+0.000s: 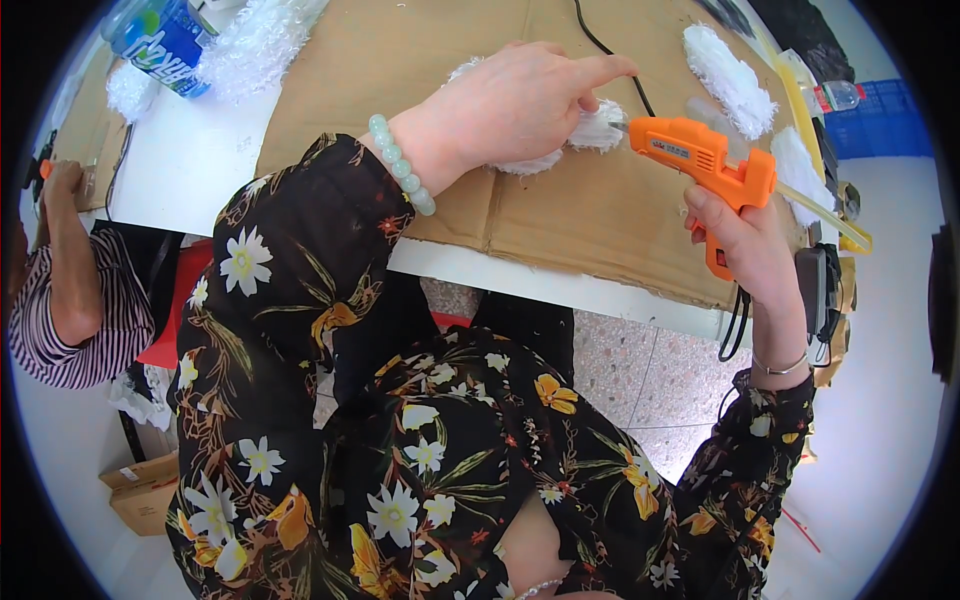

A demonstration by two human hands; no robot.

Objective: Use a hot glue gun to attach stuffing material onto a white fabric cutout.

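My left hand [525, 105] reaches over white fluffy pieces, back of the hand up. Its index finger stretches out to the right with the thumb bent below it; the remaining fingers are mostly hidden. One fluffy piece [530, 163] shows from beneath the palm, and another fluffy tuft [600, 128] lies just past the thumb. Whether the hand touches them is hidden. In my right hand [745, 235] is an orange hot glue gun [690, 150], gripped by its handle. Its nozzle points left, close to the tuft. A pale glue stick [815, 205] juts from its rear.
Cardboard [400, 60] covers much of the white table. More fluffy pieces [728, 80] lie at the right, and a fluffy heap [262, 50] sits at the left beside a blue container [165, 45]. A black cord [600, 45] crosses the cardboard. Another person's arm [72, 250] is at the far left.
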